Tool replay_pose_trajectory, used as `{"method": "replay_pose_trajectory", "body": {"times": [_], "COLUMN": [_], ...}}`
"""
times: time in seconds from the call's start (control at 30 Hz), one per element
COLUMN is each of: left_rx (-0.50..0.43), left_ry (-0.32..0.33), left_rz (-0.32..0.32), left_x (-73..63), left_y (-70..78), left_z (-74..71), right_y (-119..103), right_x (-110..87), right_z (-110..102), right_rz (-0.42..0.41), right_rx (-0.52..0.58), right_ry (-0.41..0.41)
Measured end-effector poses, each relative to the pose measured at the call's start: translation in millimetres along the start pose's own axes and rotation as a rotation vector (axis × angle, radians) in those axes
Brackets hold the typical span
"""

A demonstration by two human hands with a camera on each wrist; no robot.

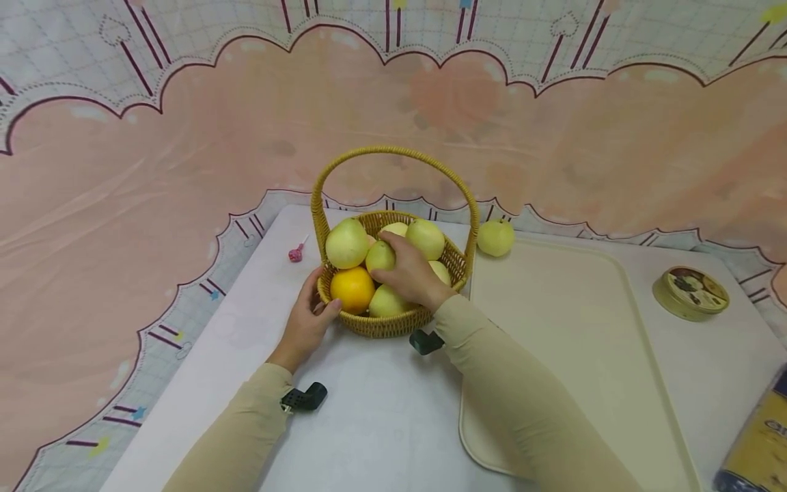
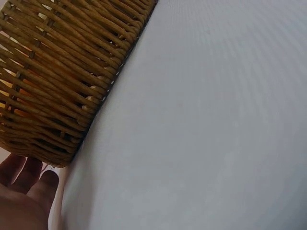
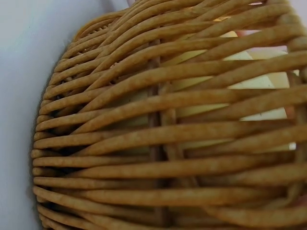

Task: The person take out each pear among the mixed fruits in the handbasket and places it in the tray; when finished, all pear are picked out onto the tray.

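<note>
A wicker basket (image 1: 384,326) with a tall arched handle stands on the white table, filled with several yellow-green pears (image 1: 347,242) and an orange (image 1: 354,290). My left hand (image 1: 307,320) holds the basket's left side, its thumb at the rim beside the orange. In the left wrist view its fingers (image 2: 43,189) reach around the woven wall. Over the middle of the basket, my right hand (image 1: 410,272) grips a smaller green pear (image 1: 380,257) among the others. The right wrist view shows only the basket's weave (image 3: 158,134) close up; that hand is hidden there.
Right of the basket lies a beige tray (image 1: 565,328), with a single pear (image 1: 495,238) at its far left corner. A round tin (image 1: 691,294) sits further right, and a yellow-blue package (image 1: 759,437) at the near right edge. A wrapped lollipop (image 1: 296,253) lies left of the basket.
</note>
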State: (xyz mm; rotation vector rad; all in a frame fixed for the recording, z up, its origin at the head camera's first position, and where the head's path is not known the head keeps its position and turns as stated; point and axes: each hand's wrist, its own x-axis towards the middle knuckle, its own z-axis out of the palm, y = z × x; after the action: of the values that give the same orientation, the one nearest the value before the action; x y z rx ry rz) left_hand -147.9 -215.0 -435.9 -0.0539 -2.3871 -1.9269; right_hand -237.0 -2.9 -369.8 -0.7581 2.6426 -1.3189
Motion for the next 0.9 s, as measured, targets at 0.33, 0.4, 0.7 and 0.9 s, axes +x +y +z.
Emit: {"method": "replay_pose_trajectory", "body": {"times": [0.33, 0.4, 0.7, 0.9], "left_rx": [-0.004, -0.005, 0.008, 0.020], "left_ry": [0.000, 0.000, -0.004, -0.002], "left_rz": [-0.005, -0.005, 0.001, -0.009], "left_x": [-0.4, -0.6, -0.1, 0.0], "left_y": [0.0, 0.2, 1.1, 3.0], "left_z": [0.4, 0.3, 1.2, 0.3], "right_y": [5, 5, -2, -9], "right_x": [-0.9, -2.0, -14.8, -25.9], "right_z": [2, 2, -16, -31], "right_rz": [-0.093, -0.113, -0.074, -0.075], "right_rx": [-0.025, -0.028, 0.039, 0.065], "right_ry": [0.048, 0.060, 0.095, 0.073]}}
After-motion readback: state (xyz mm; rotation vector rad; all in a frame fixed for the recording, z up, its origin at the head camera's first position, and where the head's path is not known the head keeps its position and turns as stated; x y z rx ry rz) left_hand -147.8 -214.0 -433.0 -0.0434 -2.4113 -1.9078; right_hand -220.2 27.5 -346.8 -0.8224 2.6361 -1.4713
